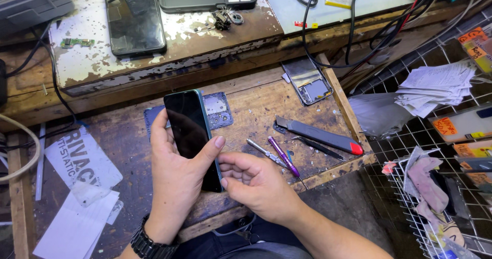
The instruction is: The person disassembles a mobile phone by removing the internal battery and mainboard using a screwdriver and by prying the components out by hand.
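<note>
Head view: left hand [177, 179] grips phone [190, 131], right hand [256, 184] touching.

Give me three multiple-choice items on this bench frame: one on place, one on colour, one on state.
1. Where does the utility knife lie?
A. right of the phone
B. in the wire basket
C. under the papers

2. What colour is the end cap of the utility knife?
A. green
B. red
C. white

3. How is the phone screen?
A. lit
B. dark
C. removed

Answers: 1 A, it rests on the wooden bench to the right of the phone. 2 B, its right end is red. 3 B, the glass is black, with the left hand gripping the phone and the right hand at its lower edge.
</note>
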